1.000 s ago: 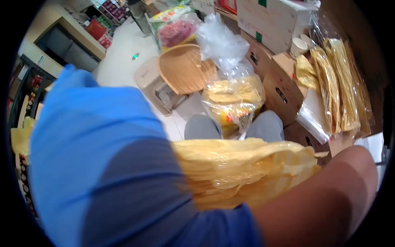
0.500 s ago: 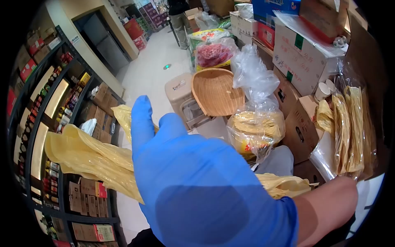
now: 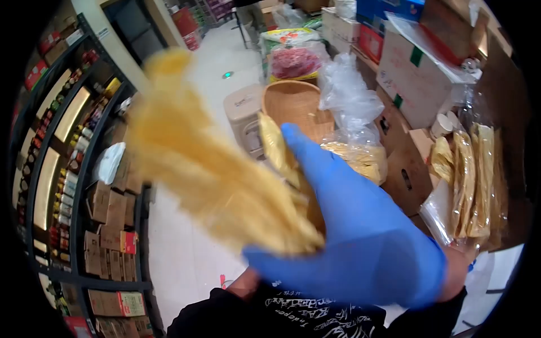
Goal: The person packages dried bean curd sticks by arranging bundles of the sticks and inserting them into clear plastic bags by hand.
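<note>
My gloved right hand (image 3: 366, 236) reaches in from the right, closed around a bundle of long, pale-yellow dried bean curd sticks (image 3: 214, 180). The bundle slants up to the left and is blurred by motion. A shorter yellow stick (image 3: 279, 149) pokes up beside my raised finger or thumb. Of my left arm, a bit of bare forearm (image 3: 245, 283) shows below; its hand is hidden behind my right hand. Beyond my fingers, a clear plastic bag of similar sticks (image 3: 363, 160) sits by a wooden basket (image 3: 296, 101).
Packaged yellow sticks (image 3: 479, 180) lean in an open carton on the right. Stacked boxes (image 3: 417, 79) stand behind. A beige bin (image 3: 242, 112) is beside the basket. Shelves (image 3: 79, 197) line the left side of the aisle. A person's legs (image 3: 248, 19) show far back.
My right hand has moved right and turned, swinging the bundle so that it now points more steeply up. My view has shifted, bringing my shirt and a left forearm into sight.
</note>
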Available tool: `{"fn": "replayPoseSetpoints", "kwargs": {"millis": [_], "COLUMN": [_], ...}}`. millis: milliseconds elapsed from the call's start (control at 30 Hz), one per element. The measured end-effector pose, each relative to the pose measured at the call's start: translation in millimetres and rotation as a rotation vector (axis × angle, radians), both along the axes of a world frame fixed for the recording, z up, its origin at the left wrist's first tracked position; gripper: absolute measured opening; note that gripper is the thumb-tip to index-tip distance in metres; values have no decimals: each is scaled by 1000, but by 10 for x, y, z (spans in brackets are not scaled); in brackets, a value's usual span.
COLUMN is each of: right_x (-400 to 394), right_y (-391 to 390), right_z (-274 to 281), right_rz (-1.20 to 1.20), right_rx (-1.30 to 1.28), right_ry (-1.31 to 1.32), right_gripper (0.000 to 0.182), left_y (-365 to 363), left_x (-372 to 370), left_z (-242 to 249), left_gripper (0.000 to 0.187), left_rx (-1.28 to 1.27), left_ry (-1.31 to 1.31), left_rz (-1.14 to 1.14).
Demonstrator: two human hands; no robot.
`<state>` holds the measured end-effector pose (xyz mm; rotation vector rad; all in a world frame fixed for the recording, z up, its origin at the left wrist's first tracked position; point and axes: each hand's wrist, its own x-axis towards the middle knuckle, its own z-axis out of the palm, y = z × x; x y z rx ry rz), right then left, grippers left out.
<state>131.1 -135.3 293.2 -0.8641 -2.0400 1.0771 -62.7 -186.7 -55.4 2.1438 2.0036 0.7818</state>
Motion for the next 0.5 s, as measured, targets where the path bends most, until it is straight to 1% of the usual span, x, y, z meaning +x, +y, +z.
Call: {"fn": "replayPoseSetpoints", "kwargs": {"millis": [33, 67, 100, 133, 167, 200, 267, 333, 433, 500], "right_x": [25, -19, -28, -20, 0, 19, 47, 71, 77, 97], "right_y": [124, 213, 319, 424, 514, 585, 701, 731, 770, 819], "right_z": [-95, -267, -448, -560, -657, -772, -946, -990, -1112, -1187], "right_rz": [-52, -179, -273, -314, -351, -382, -439, -468, -495, -506], "right_rx": [-144, -57, 124, 95, 68, 77, 90, 94, 124, 161], "right_ry": [-68, -137, -155, -190, -223, -231, -224, -248, -263, -259], "right_gripper": [97, 98, 84, 85, 86, 86, 93, 94, 97, 98], "left_y": [32, 65, 51, 37, 7, -19, -76, -133, -127, -62], "left_x": [11, 52, 139, 228, 252, 272, 271, 280, 235, 157], "left_z": [58, 145, 314, 484, 496, 500, 527, 595, 615, 619], "left_gripper": [11, 11, 11, 11, 14, 14, 12, 13, 12, 11], "left_rx": [-7, -14, -56, -90, -108, -102, -89, -119, -62, 59], "left_ry": [-54, -124, -271, -419, -327, -335, -328, -327, -352, -316], "left_rz": [-6, -8, 2, 19, 41, 9, 7, 9, 7, 70]}}
